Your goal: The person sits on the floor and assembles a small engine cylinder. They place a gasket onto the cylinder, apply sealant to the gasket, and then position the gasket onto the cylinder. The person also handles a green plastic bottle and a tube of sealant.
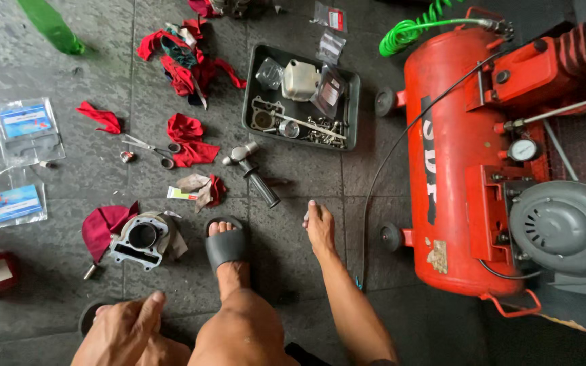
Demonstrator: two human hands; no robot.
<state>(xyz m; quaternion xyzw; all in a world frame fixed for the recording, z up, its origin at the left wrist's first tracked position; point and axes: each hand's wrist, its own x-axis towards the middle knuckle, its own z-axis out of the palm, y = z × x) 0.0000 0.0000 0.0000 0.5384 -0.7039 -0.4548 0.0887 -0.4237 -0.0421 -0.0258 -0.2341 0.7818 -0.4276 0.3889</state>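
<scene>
My right hand [319, 227] reaches down to the dark tiled floor and pinches something small between its fingertips; what it is cannot be made out. It is just below a hammer [252, 172] with a black ribbed grip. My left hand [125, 330] rests on my left knee at the bottom edge, fingers together, holding nothing. A metal engine cylinder [142, 238] lies on the floor by a red rag, left of my foot in a black sandal [226, 245].
A red air compressor tank [452, 156] with a grey motor and green coiled hose fills the right. A grey tray [353, 108] of metal parts and bags sits ahead. Red rags, scissors [148, 148], a small tube, clear plastic packets and a green bottle [51, 26] lie scattered left.
</scene>
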